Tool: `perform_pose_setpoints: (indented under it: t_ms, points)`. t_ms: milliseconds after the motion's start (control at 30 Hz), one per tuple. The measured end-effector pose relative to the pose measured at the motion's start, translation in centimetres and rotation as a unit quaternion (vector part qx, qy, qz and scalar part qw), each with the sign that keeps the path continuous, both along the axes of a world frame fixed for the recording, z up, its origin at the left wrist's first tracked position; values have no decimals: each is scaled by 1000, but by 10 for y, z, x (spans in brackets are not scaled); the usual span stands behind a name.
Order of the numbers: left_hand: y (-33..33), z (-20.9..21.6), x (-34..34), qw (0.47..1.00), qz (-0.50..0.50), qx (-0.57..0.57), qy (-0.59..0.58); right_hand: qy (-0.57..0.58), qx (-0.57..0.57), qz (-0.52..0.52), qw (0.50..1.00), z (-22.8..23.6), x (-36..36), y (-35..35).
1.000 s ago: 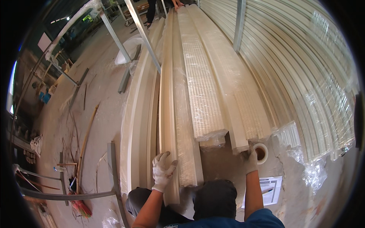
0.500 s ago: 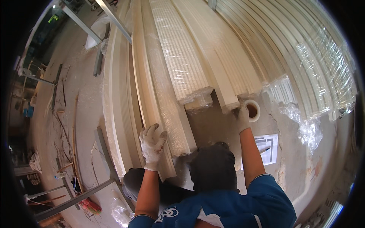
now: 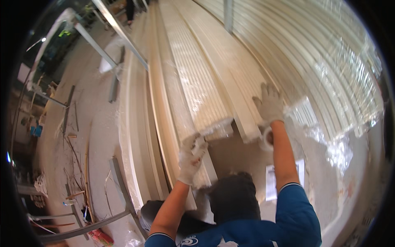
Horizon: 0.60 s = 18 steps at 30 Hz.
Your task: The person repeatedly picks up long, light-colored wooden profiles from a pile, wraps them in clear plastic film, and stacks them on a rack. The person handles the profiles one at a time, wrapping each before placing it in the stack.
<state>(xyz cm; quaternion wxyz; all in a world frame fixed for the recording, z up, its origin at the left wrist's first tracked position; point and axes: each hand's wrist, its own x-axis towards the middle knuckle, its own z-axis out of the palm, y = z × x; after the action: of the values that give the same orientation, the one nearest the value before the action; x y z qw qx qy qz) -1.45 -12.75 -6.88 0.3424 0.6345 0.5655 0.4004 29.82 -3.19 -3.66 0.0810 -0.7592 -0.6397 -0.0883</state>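
Long cream ribbed panels (image 3: 201, 82) in clear plastic film run away from me in bundles. My right hand (image 3: 269, 105), in a pale glove, lies with fingers spread on the end of the right-hand panel bundle (image 3: 245, 119). Beside that wrist a white ring-shaped roll (image 3: 267, 138) is partly hidden. My left hand (image 3: 191, 162), gloved too, is over the near end of a film-wrapped length (image 3: 207, 162). Its fingers look bent but are blurred, and I cannot make out anything in them. Left of it lies a long cream channel profile (image 3: 158, 103).
A printed sheet (image 3: 270, 185) lies on the floor by my right forearm. Crumpled film (image 3: 339, 152) and more wrapped panels (image 3: 329, 82) are at the right. Grey metal frame bars (image 3: 119, 181) stand left, with thin sticks (image 3: 87, 177) on the floor. An upright post (image 3: 228, 16) rises at the back.
My right hand has moved forward from beside the roll onto the panel bundle, fingers spreading. My left hand has shifted right, off the channel profile to the wrapped length. The view has shifted slightly.
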Motion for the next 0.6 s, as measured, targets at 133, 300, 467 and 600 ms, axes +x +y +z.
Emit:
perform_pose_setpoints:
  t_ms: [133,300,467,600]
  points:
    - [6,-3,-7,996,28,-69,-50,-6,-22,20,1000,-12,31,15]
    - [13,-18,-16,992,47,-84,-83,6,128,45,991,-26,36,10]
    - [14,-25,-23,988,32,-103,-113,155,-32,27,987,-33,41,17]
    - [11,-23,-25,974,44,-114,-190,2,131,63,989,-12,39,16]
